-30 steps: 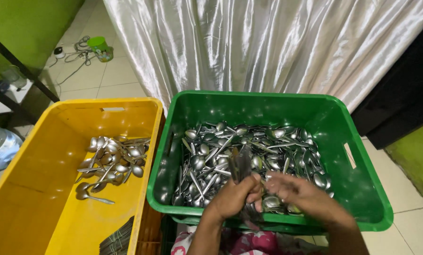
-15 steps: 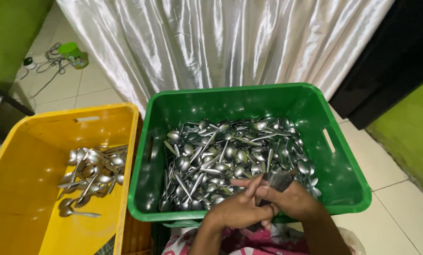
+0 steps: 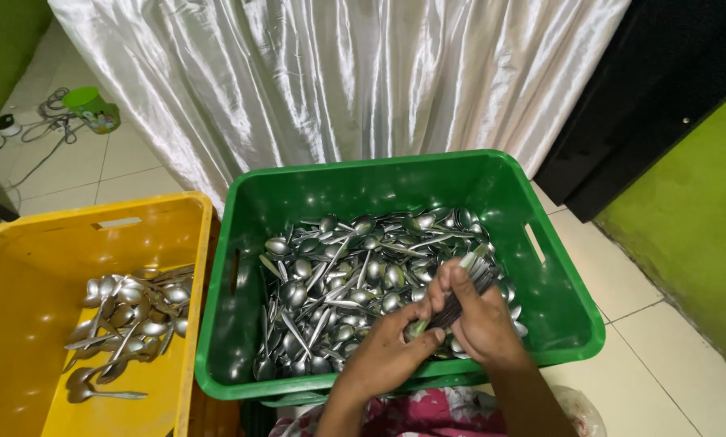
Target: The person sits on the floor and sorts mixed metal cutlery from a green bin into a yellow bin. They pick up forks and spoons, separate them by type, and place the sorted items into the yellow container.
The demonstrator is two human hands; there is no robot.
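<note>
Pale tiled floor (image 3: 646,324), shiny white curtain (image 3: 338,89) behind. Over the green crate (image 3: 565,324) of loose spoons (image 3: 338,283): right hand (image 3: 480,320) clenching a bundle of spoon handles (image 3: 464,295), left hand (image 3: 387,352) pinching its lower end. Probably stiff, slick, fairly heavy together; best gripping mid-handle.

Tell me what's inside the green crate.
The green crate holds a heap of loose metal spoons. The left hand and right hand hold a bundle of spoons above it. The crate's floor is covered.

Bare forearms; pink floral garment (image 3: 427,417) below.
</note>
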